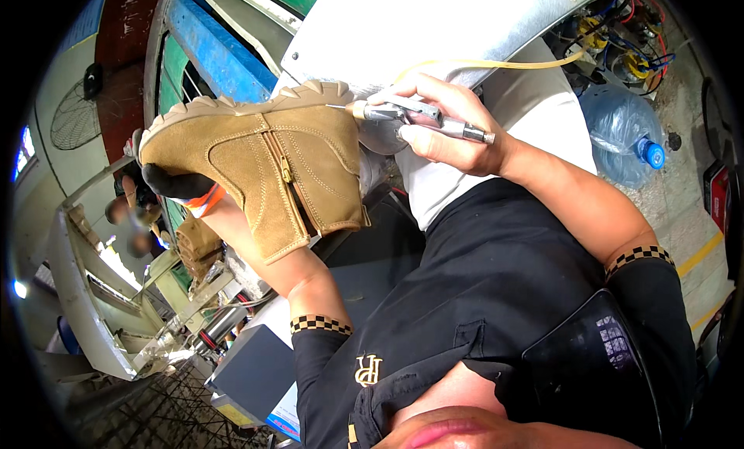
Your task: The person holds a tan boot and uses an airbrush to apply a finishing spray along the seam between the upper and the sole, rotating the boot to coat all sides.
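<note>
A tan suede ankle boot (229,158) with a side zipper and a thick lugged sole is held on its side, sole edge upward. My left hand (177,184) grips it by the toe, in what looks like a black glove with orange and white; most of this hand is hidden behind the boot. My right hand (457,131) is closed around a metal pen-like tool (426,117) with a thin needle tip. That tip is at the heel end, by the seam between sole and upper; I cannot tell whether it touches. From the tool's area a yellowish hose (504,63) runs right.
A white panel (387,30) lies beyond the hands, beside a blue metal bar (217,46). At right are a large clear water bottle (620,131) and tangled wires (632,42). More tan boots (196,243) stand at left, near a dark grey box (256,371).
</note>
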`<action>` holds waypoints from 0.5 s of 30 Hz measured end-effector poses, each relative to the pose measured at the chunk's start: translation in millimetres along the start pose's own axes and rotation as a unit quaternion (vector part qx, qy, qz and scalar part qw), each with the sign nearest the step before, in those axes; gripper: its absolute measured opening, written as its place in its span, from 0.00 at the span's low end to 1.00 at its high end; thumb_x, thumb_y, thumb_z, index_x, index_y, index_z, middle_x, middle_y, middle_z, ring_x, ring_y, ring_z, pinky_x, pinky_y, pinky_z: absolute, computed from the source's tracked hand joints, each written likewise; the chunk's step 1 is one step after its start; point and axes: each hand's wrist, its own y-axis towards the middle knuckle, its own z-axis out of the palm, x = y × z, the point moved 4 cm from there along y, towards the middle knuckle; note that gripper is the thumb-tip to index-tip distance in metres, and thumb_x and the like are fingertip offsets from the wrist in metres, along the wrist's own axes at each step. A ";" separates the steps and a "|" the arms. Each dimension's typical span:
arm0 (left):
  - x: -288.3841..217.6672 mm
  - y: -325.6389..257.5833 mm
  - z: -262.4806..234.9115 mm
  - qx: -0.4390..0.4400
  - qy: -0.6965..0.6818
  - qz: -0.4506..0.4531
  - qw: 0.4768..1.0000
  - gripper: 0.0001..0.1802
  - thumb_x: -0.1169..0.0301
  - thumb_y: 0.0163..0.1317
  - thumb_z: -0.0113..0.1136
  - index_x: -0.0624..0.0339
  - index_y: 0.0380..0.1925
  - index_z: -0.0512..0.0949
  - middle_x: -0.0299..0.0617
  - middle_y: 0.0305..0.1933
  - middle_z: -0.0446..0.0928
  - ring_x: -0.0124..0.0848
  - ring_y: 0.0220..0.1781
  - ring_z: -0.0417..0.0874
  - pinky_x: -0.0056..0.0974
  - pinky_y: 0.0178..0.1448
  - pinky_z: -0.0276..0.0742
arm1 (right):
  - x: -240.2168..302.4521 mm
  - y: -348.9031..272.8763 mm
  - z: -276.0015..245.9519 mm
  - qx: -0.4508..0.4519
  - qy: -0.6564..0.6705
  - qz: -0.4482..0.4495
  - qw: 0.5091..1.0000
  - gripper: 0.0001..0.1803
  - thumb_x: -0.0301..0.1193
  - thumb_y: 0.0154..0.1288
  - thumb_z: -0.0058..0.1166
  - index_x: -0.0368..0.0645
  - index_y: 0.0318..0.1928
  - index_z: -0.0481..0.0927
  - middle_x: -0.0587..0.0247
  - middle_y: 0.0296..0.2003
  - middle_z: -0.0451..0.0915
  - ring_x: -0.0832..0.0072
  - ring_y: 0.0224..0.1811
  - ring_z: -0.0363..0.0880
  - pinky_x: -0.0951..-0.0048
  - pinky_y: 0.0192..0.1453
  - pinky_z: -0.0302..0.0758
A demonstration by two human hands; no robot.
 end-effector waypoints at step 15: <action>19.9 -127.3 -5.8 -0.402 -0.113 -0.155 0.895 0.34 0.47 0.66 0.52 0.59 0.65 0.68 0.48 0.68 0.69 0.45 0.66 0.71 0.52 0.73 0.63 | -14.5 14.3 16.8 -0.039 0.005 -0.011 0.999 0.20 0.30 0.61 0.53 0.39 0.53 0.73 0.68 0.36 0.74 0.84 0.36 0.69 0.78 0.41 0.69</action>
